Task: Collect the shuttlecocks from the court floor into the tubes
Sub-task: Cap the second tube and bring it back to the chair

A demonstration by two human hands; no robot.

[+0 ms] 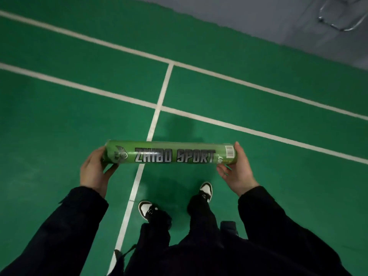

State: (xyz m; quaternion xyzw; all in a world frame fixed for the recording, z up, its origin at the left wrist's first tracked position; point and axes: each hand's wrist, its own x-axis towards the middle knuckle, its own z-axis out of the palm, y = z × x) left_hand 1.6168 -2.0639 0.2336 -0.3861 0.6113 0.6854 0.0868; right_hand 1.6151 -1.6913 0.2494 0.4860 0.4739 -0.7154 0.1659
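Holding green tube [170,154] level above court floor [59,116]: left hand [95,172] cups one end, right hand [238,172] grips other.

Green tube [170,154], long and round, lettered "ZHIBO SPORT" in silver and black along its side, with a winged emblem near its left end and a white barcode label near its right. Lay level, crosswise at waist height above the court, held at both ends. Contents hidden.
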